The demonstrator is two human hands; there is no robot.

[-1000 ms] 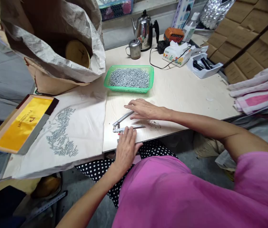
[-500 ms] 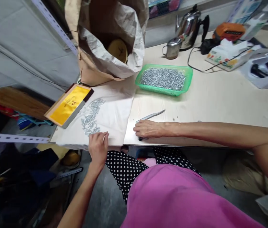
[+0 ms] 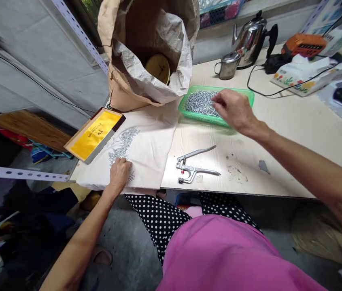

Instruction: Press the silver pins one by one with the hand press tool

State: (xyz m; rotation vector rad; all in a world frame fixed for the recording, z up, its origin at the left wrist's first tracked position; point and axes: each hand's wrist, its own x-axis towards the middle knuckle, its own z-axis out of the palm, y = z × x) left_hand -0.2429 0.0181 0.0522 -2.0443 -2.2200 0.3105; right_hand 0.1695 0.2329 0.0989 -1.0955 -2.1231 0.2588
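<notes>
My left hand [image 3: 120,173] rests with its fingers curled together at the near end of a pile of small silver metal pieces [image 3: 122,146] on a white cloth [image 3: 149,161]. What its fingertips hold is hidden. Above the right side of a green plastic basket [image 3: 185,112], full of similar metal pieces [image 3: 199,103], my right hand [image 3: 234,108] has its thumb and fingers drawn together. Anything in that pinch is too small to name. Snap pliers [image 3: 192,169] with grey handles lie spread on the table in front of me, touched by neither hand.
A large paper sack [image 3: 122,91] with a round yellowish object inside stands behind the cloth. At left lies a box with a yellow panel [image 3: 96,135]. Toward the back are a metal cup [image 3: 228,68], a kettle [image 3: 251,42], an orange tool battery [image 3: 304,44] and a tissue box [image 3: 304,76].
My right hand has left the pliers and moved up over the green basket, so the pliers are now in full view. The left hand has shifted slightly onto the pile on the cloth.
</notes>
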